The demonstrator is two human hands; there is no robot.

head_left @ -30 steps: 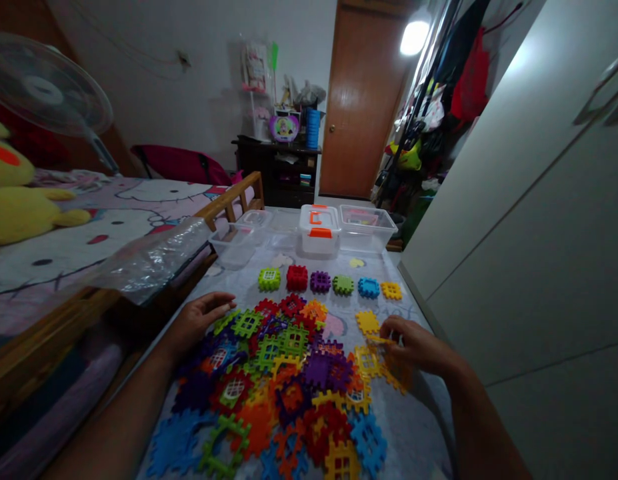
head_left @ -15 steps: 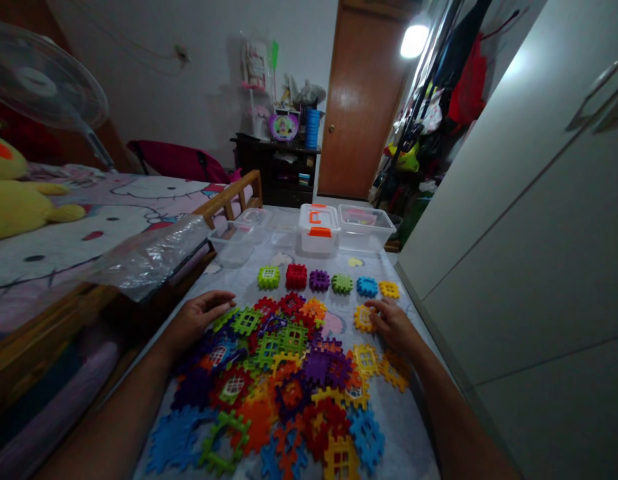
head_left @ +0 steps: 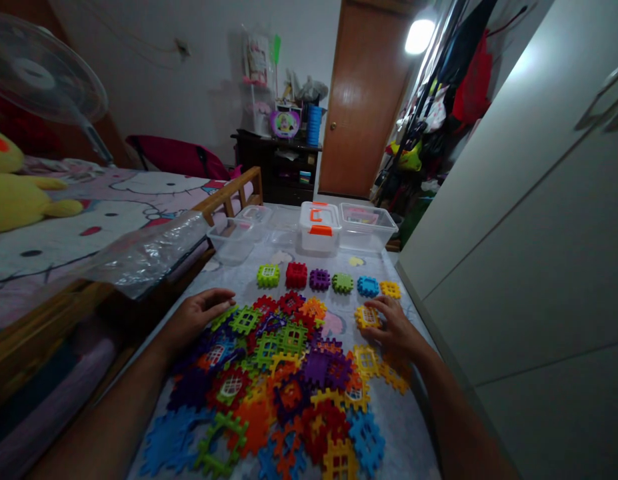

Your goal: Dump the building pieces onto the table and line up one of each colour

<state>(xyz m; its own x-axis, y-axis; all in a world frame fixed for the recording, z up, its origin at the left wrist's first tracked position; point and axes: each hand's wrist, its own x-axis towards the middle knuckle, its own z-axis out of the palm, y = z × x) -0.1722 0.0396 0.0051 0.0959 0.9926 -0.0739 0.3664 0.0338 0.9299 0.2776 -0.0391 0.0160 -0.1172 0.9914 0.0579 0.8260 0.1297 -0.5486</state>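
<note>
My right hand [head_left: 396, 328] is around a yellow interlocking block [head_left: 367, 317] on the table, fingers at its far edge and thumb at its near edge. My left hand [head_left: 201, 313] rests at the left of the pile with fingers loosely stretched, holding nothing; a green notched piece [head_left: 223, 320] lies by its fingertips. Between my arms spreads a heap of flat notched plastic pieces, among them a purple piece [head_left: 316, 368] and a blue piece [head_left: 366, 441]. Beyond it stands a row of assembled blocks, including a red block [head_left: 296, 275] and a blue block [head_left: 368, 287].
At the table's far end stand a lidded clear box [head_left: 319, 230] with orange clips and open clear bins, one at the right [head_left: 367, 230]. A wooden bed rail [head_left: 233, 193] runs along the left. A white cabinet [head_left: 513, 220] borders the right side.
My right hand has shifted its fingers from the yellow block's right edge to its far and near edges. The left hand stays put. The view has shifted slightly.
</note>
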